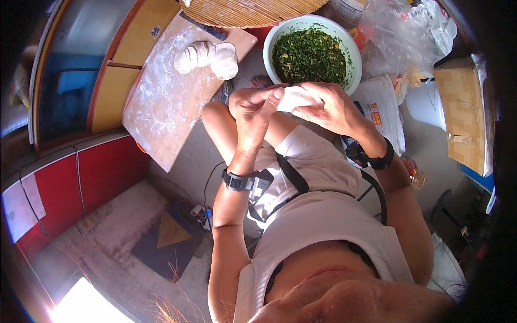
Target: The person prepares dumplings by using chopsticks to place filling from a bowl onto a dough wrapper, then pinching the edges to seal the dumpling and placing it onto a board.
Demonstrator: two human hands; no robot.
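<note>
My left hand (254,109) and my right hand (337,107) meet above my knees, both holding one white dough piece (299,99). It looks like a folded round wrapper; whether anything is inside cannot be seen. My left thumb and fingers pinch its left end, while the right fingers close around the other side. Just beyond the hands is a pale bowl (355,74) of chopped green filling (309,56) with yellowish bits. To the left, overlapping round dough wrappers (204,53) lie on a floured board (161,97).
A round slatted tray (250,10) overhangs the board and bowl at the top. Clear plastic bags (396,36) are heaped at the upper right. A white bucket (426,103) and a cardboard box (460,117) stand at the right. Red cabinet panels (109,169) line the left.
</note>
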